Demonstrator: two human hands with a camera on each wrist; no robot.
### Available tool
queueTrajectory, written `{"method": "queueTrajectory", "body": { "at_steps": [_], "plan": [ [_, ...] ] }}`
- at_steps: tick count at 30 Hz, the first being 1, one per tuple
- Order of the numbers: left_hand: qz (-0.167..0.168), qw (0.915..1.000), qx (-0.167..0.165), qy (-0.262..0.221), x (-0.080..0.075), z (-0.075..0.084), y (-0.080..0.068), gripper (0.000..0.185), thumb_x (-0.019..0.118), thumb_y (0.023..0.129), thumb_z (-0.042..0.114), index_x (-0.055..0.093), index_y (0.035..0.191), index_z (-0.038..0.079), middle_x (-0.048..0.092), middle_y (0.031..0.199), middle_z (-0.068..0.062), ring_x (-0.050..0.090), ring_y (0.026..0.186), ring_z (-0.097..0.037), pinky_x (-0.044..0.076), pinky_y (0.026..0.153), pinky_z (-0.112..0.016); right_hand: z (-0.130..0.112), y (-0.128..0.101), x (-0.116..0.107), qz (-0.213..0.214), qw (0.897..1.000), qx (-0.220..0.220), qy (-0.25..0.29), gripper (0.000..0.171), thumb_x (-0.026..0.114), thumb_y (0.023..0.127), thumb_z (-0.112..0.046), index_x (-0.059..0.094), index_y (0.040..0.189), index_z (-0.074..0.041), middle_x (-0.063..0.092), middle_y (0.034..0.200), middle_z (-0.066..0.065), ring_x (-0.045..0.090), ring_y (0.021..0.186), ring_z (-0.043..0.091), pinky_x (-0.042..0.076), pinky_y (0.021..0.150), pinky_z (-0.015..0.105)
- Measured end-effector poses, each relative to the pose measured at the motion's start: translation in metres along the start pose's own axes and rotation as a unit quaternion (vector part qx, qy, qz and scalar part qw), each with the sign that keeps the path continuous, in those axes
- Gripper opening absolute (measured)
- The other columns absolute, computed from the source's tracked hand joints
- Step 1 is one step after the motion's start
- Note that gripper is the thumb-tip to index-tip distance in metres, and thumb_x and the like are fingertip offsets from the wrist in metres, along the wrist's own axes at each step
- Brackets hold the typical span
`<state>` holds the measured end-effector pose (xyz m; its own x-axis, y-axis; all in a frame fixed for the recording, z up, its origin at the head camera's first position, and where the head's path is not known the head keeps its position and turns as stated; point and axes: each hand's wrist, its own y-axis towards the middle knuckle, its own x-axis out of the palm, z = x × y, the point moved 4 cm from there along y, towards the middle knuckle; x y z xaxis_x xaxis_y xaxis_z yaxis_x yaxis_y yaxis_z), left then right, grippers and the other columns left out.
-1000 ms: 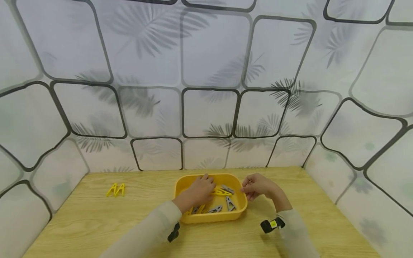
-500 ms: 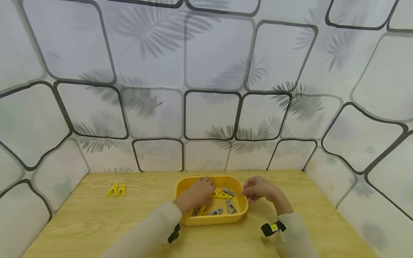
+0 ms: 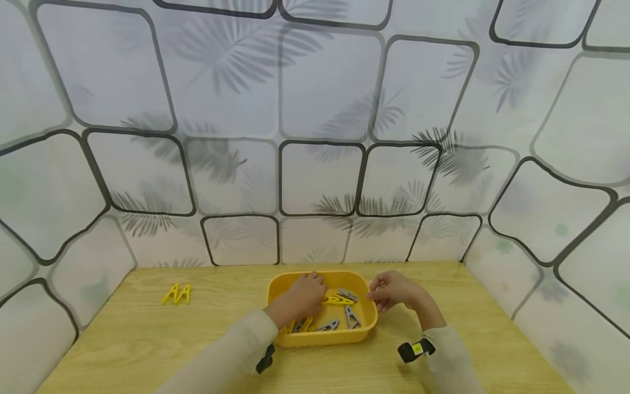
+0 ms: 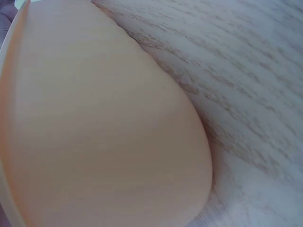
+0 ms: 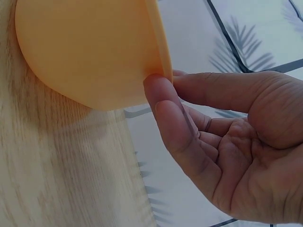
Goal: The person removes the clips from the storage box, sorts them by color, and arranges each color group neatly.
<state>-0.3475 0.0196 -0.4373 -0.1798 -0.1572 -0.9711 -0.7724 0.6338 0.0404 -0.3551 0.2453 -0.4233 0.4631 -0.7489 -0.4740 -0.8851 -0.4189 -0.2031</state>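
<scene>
A yellow plastic tray [image 3: 325, 341] stands on the table with several yellow and grey clothespins inside. My left hand [image 3: 306, 293] reaches over its left side, down into it; its fingertips and whatever they touch are hidden. Just right of that hand lies a yellow clothespin [image 3: 338, 300], with a grey clothespin [image 3: 351, 317] nearer the right wall. My right hand [image 3: 395, 290] pinches the tray's right rim between thumb and fingers, plain in the right wrist view. In the left wrist view, the tray's outer wall [image 4: 109, 118] fills most of the picture and hides the left hand's work.
Two yellow clothespins, one [image 3: 170, 294] beside the other [image 3: 184, 294], stand on the wooden table [image 3: 123, 350] left of the tray. A patterned curtain [image 3: 236, 180] closes off the back and both sides. Each wrist carries a black strap-on camera, such as the right camera [image 3: 415, 348].
</scene>
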Motion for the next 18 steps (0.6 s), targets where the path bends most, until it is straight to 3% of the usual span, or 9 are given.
{"method": "queueTrajectory", "body": {
  "at_steps": [9,18],
  "plan": [
    [-0.008,1.0,-0.005,-0.001,0.0029,-0.0009,0.001,0.025,0.067,0.098,0.033,0.072,0.116,0.016,0.064,0.119,-0.003,0.058,0.112,-0.021,0.052,0.096,-0.038,-0.0004,0.0009,-0.0002,0.006,1.0,0.01,-0.002,0.019,0.069,0.095,-0.011,0.062,0.103,0.005,0.063,0.074,0.004,0.065,0.061,0.011,0.06,0.061,0.03],
    [-0.001,0.9995,-0.003,-0.031,-0.0014,-0.0053,-0.0006,0.022,0.07,0.096,0.029,0.073,0.112,0.014,0.065,0.118,-0.003,0.058,0.111,-0.021,0.051,0.099,-0.04,-0.0005,0.0015,-0.0007,0.007,1.0,0.011,-0.007,0.018,0.07,0.095,-0.011,0.063,0.102,0.004,0.064,0.075,0.004,0.065,0.061,0.012,0.061,0.063,0.032]
  ]
}}
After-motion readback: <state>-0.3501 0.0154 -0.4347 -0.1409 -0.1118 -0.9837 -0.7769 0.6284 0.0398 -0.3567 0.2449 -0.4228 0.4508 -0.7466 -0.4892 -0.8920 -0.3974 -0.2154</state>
